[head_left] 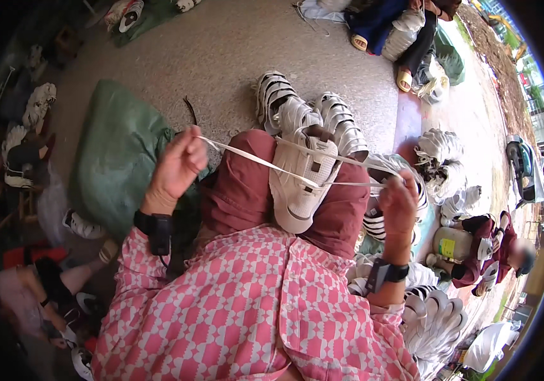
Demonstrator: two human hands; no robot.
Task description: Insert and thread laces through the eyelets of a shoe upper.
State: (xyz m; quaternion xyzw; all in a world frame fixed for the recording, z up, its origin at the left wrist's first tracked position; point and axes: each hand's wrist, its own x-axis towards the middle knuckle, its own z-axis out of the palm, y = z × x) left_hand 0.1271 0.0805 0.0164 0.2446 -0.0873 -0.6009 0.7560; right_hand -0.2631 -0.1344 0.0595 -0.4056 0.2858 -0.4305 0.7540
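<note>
A white shoe upper [305,181] rests between my knees, its toe pointing toward me. From it a flat white shoelace [253,157] runs out to both sides. My left hand [184,159], at the left of my lap, pinches one end, and the lace is stretched taut. On the other side my right hand [400,197] has its fingers closed on the lace, with two strands leading to it from the shoe. Just beyond my knees stand nested stacks of white shoe uppers [342,124].
A large green sack [116,159] sits at my left. More stacked shoe uppers [440,159] lie to my right, with a bundle of pale soles [437,324] nearer me. Several people work around, one person in dark red [484,247] at right beside a plastic jug [453,244].
</note>
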